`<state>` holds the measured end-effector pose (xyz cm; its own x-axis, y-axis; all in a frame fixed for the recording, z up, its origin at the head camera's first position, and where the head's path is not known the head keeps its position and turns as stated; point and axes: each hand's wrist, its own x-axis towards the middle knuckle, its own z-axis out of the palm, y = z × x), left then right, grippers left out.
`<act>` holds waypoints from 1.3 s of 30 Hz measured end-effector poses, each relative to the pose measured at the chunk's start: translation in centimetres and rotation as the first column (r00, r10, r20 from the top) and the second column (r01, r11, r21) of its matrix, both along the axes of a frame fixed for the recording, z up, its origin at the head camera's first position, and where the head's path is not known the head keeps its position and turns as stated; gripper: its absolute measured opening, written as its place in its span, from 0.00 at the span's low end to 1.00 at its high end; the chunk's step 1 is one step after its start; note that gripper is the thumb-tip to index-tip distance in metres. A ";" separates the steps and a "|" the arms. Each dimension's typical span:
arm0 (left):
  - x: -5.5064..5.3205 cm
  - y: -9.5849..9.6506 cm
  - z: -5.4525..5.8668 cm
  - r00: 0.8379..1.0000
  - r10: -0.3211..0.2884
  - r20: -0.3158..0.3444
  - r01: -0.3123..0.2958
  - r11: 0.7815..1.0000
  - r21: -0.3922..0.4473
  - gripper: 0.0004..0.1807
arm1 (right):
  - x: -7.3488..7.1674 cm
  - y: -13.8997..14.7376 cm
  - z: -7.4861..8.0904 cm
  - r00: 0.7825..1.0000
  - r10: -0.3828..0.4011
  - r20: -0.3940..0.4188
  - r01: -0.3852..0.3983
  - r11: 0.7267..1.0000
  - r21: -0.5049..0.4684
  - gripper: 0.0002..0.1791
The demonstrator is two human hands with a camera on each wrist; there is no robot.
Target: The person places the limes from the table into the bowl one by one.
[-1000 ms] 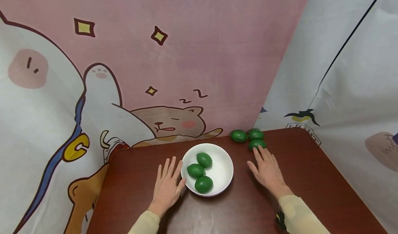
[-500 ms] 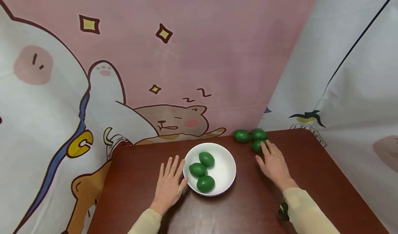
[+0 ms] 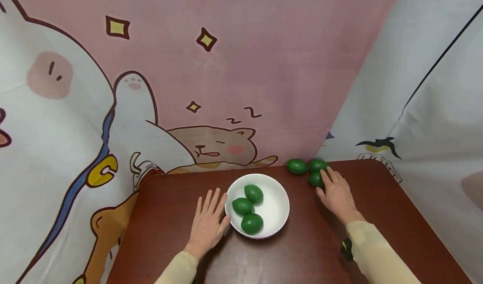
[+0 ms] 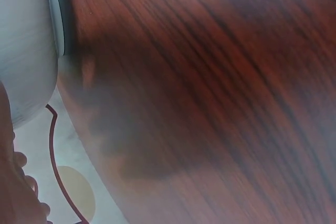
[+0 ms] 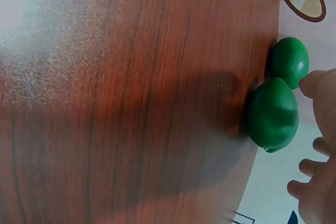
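On your red-brown wooden table [image 3: 271, 261], with the bowl as hub of the dial and twelve o'clock farthest from you:

One white bowl [image 3: 277, 208], round, upright. Contents: three green, lemon-shaped fruits clustered toward its nine o'clock side, namely a far fruit [image 3: 253, 194] near twelve, a middle fruit [image 3: 243, 207] at nine, and a near fruit [image 3: 252, 224] between six and seven.

Three matching loose fruits, close together beyond the rim, near the table's far edge: a left loose fruit [image 3: 297, 166] between one and two, a back loose fruit [image 3: 318, 165] at two, and a front loose fruit [image 3: 315, 179] just past two, partly covered by your fingers.

One left hand [image 3: 207, 223], at nine: back upward, fingers straight and fanned, thumb and index finger at the bowl's rim, nothing gripped.

One right hand [image 3: 337, 195], at three: fingers parted and extended over the front loose fruit, not closed round it; whether they touch it, you cannot tell.

Two pale yellow sleeves [image 3: 377, 250], at eight and near four; a black wristband [image 3: 346, 249] beside the latter.

Backdrop: pink cloth [image 3: 286, 74] at twelve, a printed sleeping cat [image 3: 226, 145] at eleven, white cloth [image 3: 445, 120] toward two.
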<state>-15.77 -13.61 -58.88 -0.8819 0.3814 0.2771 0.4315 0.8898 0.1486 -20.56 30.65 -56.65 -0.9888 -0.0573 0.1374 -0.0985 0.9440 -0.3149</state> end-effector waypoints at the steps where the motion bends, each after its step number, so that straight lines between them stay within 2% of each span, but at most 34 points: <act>1: 0.0 0.0 0.1 1.000 -0.001 -0.006 0.001 1.000 0.002 0.37 | -0.1 0.0 0.0 1.000 0.002 -0.005 -0.002 1.000 0.002 0.37; 4: -0.1 0.0 0.1 1.000 0.000 -0.011 0.000 1.000 0.004 0.37 | -0.2 0.1 -0.2 1.000 0.009 -0.007 -0.009 1.000 0.005 0.37; 11: -0.1 -0.1 0.4 0.999 0.022 0.038 -0.021 1.000 -0.018 0.37 | -0.6 0.2 -0.4 0.999 0.015 0.044 -0.015 1.000 0.001 0.38; 19: -0.1 0.0 0.6 1.000 0.012 0.015 -0.012 0.999 -0.035 0.36 | -1.0 0.4 -0.6 0.994 0.028 0.106 -0.029 1.000 0.002 0.40; 29: -0.2 0.0 1.0 1.000 0.009 0.020 -0.008 0.999 -0.043 0.36 | -1.5 0.3 -0.4 0.992 0.027 0.120 -0.030 0.999 0.022 0.40; 39: -0.3 0.0 1.7 0.998 0.015 0.059 -0.010 0.998 -0.069 0.36 | -1.7 0.3 -0.8 0.989 0.025 0.143 -0.030 0.999 0.032 0.40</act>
